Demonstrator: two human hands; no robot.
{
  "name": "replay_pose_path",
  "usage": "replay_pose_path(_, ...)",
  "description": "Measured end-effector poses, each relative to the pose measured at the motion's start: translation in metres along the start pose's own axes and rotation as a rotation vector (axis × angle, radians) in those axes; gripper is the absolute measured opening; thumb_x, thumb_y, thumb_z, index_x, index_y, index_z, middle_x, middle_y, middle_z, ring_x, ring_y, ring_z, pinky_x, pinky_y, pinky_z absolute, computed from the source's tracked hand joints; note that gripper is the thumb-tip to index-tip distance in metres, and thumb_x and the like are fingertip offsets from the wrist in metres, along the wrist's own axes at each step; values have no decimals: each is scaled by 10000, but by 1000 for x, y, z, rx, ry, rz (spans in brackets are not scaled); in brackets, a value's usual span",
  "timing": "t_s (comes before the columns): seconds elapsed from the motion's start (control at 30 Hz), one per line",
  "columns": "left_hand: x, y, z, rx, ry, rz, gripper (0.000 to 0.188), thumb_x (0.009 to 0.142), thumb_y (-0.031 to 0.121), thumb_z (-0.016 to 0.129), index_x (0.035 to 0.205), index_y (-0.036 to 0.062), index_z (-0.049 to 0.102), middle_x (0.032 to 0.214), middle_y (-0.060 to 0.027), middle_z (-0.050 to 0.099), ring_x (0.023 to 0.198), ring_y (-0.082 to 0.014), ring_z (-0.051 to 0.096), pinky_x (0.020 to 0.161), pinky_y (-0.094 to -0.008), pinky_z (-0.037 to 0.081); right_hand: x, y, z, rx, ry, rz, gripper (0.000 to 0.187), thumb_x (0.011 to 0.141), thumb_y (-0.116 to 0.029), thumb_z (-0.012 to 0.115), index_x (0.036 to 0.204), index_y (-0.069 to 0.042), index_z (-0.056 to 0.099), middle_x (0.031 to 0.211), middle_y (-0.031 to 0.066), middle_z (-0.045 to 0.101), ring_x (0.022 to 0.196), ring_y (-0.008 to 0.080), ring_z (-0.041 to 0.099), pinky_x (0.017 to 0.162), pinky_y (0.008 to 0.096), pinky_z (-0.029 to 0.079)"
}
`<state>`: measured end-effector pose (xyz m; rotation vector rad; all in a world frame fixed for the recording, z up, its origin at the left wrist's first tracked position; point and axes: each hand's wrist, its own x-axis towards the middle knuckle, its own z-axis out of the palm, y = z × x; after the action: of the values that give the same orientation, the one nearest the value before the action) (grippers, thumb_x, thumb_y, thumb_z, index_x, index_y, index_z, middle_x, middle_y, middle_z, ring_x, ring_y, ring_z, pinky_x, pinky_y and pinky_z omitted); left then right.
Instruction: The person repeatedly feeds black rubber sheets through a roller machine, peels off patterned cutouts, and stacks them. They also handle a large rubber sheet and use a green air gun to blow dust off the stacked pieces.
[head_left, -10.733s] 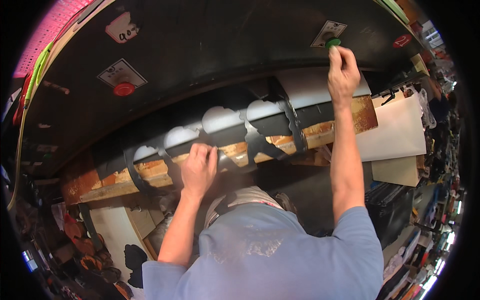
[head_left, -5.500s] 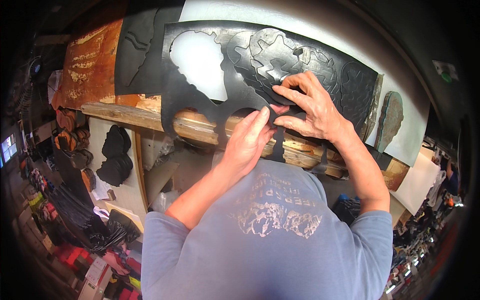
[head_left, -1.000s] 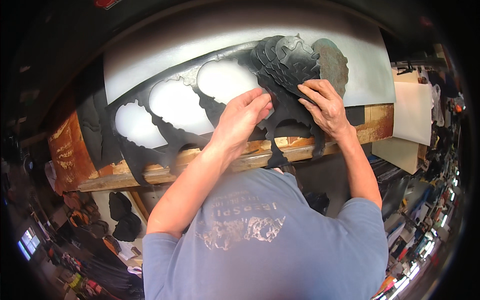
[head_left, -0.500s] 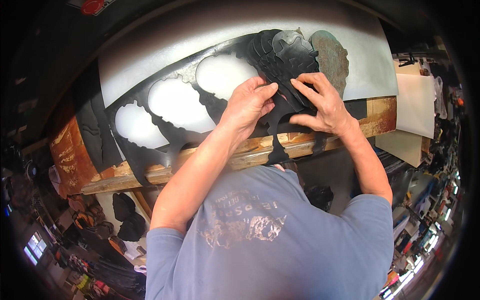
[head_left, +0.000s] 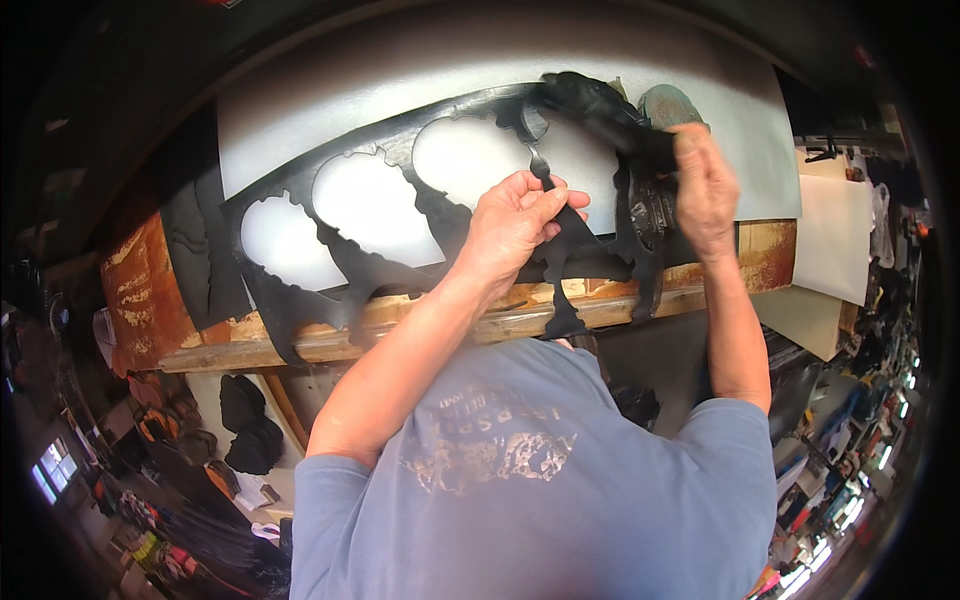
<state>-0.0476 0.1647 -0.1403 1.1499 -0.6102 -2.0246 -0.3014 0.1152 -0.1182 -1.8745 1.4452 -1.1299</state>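
Okay, left hand [head_left: 510,225] has thumb and fingers pinched on a narrow web of the black cut-out sheet [head_left: 580,240], which lies over the white board [head_left: 755,160] with its lower strips hanging across the bench's wooden edge [head_left: 235,352]. Right hand [head_left: 708,190] is blurred, fingers closed on the near end of the black cut pieces [head_left: 600,105], bunched at the sheet's right end, count unclear. Grey-green flat piece [head_left: 672,105] sits on the board just beyond the right hand, partly hidden behind it.
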Motion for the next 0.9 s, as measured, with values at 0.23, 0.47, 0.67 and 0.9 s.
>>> replay_pose_path(0.23,-3,8,7,19,69,-27,236,1100,223,598,1274,64,587,1261,-75,746,1174,-135,704,941,-254,505,59,-20,-64,2,453,-157,332,1115,-237,630,1276,33,735,1124,46,759,999,96,673,885,227,539)
replay_pose_path(0.47,-7,2,1,-36,134,51,435,1120,171,544,1479,-68,482,1341,-129,674,1179,-167,674,1037,-306,559,77,-53,-104,-110,651,-223,349,1092,-217,666,1235,93,737,1096,121,784,955,132,723,843,254,603)
replay_pose_path(0.67,-16,1,-3,-79,208,119,490,1108,184,568,1500,-93,469,1336,-203,667,1165,-210,685,1019,-325,587,105,-54,-169,11,812,-208,330,1082,-194,668,1225,97,728,1135,128,781,953,172,733,828,261,595)
replay_pose_path(0.9,-59,21,8,-6,147,346,846,1101,513,564,1638,-81,289,1589,-245,477,1403,-298,566,1176,-388,468,55,-54,-86,-296,427,-488,241,1109,-58,567,1237,100,697,1163,151,749,1058,244,702,926,325,560)
